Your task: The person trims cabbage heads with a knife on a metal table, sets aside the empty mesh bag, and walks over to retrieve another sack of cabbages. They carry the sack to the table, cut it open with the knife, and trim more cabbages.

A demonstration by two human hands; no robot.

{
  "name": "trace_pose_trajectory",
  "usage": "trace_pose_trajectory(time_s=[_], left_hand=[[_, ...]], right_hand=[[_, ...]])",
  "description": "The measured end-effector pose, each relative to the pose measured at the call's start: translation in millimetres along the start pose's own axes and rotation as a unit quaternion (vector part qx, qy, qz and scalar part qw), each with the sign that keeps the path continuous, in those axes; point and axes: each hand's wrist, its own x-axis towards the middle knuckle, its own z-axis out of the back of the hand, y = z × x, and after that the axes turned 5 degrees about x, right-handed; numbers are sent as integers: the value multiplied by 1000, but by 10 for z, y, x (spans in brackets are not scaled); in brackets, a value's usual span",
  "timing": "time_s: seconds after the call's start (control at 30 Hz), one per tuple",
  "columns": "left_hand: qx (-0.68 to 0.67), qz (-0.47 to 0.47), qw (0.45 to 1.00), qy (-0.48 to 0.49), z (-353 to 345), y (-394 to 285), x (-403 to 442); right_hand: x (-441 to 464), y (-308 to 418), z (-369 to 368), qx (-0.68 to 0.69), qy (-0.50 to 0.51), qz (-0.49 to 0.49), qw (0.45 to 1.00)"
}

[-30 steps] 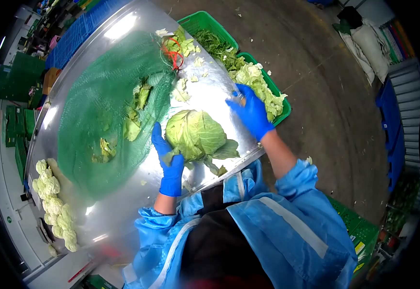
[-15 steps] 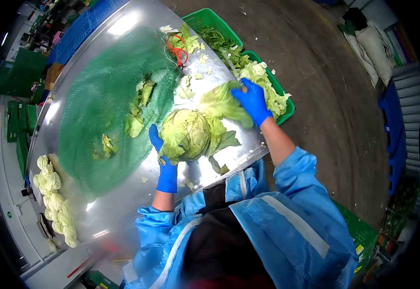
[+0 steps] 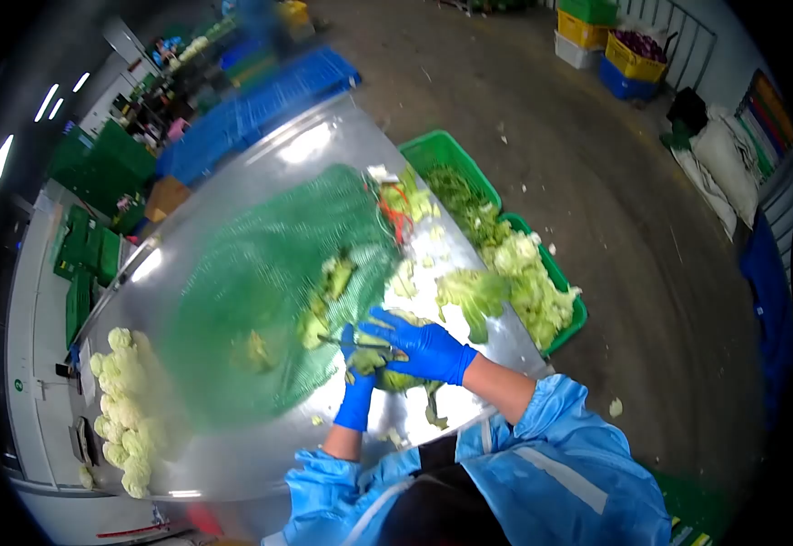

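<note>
Blue gloves cover both my hands. My left hand (image 3: 357, 389) holds the left side of a green cabbage (image 3: 399, 380) on the metal table (image 3: 232, 455). Over the cabbage's top lies my right hand (image 3: 431, 352), closed round a thin dark knife (image 3: 353, 344) whose blade points left. Both hands hide much of the cabbage. A large loose leaf (image 3: 474, 296) rests near the table's right edge. Left of the hands spreads a green mesh bag (image 3: 242, 273) with leaf scraps on it, and a red tie (image 3: 398, 218) at its upper end.
Beyond the table's right edge stand two green crates, one with dark greens (image 3: 455, 196), one with pale leaves (image 3: 537, 291). Several pale trimmed heads (image 3: 121, 409) line the table's left side. Blue crates (image 3: 260, 109) lie past the far edge.
My right hand has moved left from the table edge onto the cabbage. The large leaf it pulled off now lies by the edge. The camera view has shifted, showing more of the background.
</note>
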Motion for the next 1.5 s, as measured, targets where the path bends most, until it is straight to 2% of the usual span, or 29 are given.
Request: trace_pose_trajectory(time_s=[0.03,0.07,0.17,0.2,0.27,0.37,0.43,0.47,0.5,0.57,0.63,0.67,0.7,0.77,0.83,0.87,0.9,0.97,1.0,1.07,1.1,1.17,1.2,1.23,1.27,1.33,1.37,1.43,1.5], left_hand=[[130,0,991,40,-260,25,-45],[257,-10,963,79,-513,49,-91],[457,-72,886,-18,-305,30,-163],[544,-144,820,-108,-650,268,-253],[619,-208,730,-202,-992,471,-349],[671,-189,688,-200,-1075,500,-375],[754,-164,612,-174,-1024,442,-412],[755,-167,610,-173,-1004,436,-416],[787,-176,555,-205,-963,479,-460],[786,-168,557,-207,-1060,506,-485],[787,-183,553,-203,-994,551,-504],[787,-190,549,-210,-989,590,-502],[769,-198,565,-223,-967,645,-490],[764,-198,558,-256,-1076,723,-512],[804,-213,487,-266,-1092,723,-530],[821,-204,450,-286,-1124,729,-572],[812,-207,457,-300,-1152,756,-585],[813,-193,444,-325,-1211,788,-615],[804,-261,439,-305,-1168,781,-674],[679,-243,652,-236,-1706,422,-1104],[631,-221,720,-184,-1919,245,-1300],[606,-170,770,-101,-2233,25,-1677],[613,-144,774,-68,-2306,-50,-1777],[627,-124,768,-38,-2353,-87,-1860],[644,-112,757,-9,-2355,-102,-1940],[680,-117,724,17,-2307,-44,-2034],[694,-131,708,4,-2239,11,-2051],[695,-169,691,-105,-2077,188,-2029],[573,-221,696,-372,-2204,550,-1570]], right_hand=[[52,-79,-46,-20,-65,101,993],[100,-79,-9,-18,-36,85,996],[198,-15,90,-19,33,70,997],[217,0,125,-22,53,70,996],[256,-208,-51,-47,24,98,994],[261,-185,-63,-24,-54,87,994],[265,-259,-94,-2,-94,45,995],[264,-319,-76,-15,-143,60,988],[314,-472,-177,26,-272,60,960],[368,-831,-187,188,-346,-78,916],[338,-1462,-287,348,-421,-150,824],[250,-2081,-442,384,-405,-261,788],[173,-2441,-491,415,-393,-283,771],[-136,-2740,-445,469,-356,-258,766],[-336,-2988,-393,481,-342,-233,773],[-410,-3239,-499,439,-380,-246,776],[-446,-3181,-360,349,-360,-273,821],[-362,-2327,-172,358,-396,-195,823],[-293,-2262,-154,342,-363,-162,851],[-171,-1891,-28,346,-288,-133,883],[-101,-1935,-94,346,-276,-83,893],[-62,-1494,-16,164,-246,-92,951],[-42,-1351,-48,228,-263,-65,935],[-37,-1193,-9,262,-254,-86,927],[-17,-1105,-35,234,-253,-111,932],[40,-1165,-165,298,-295,-97,902],[28,-1173,-184,317,-294,-88,898],[-29,-1214,-191,336,-292,-94,890],[-165,-1152,-115,321,-295,-109,893]])
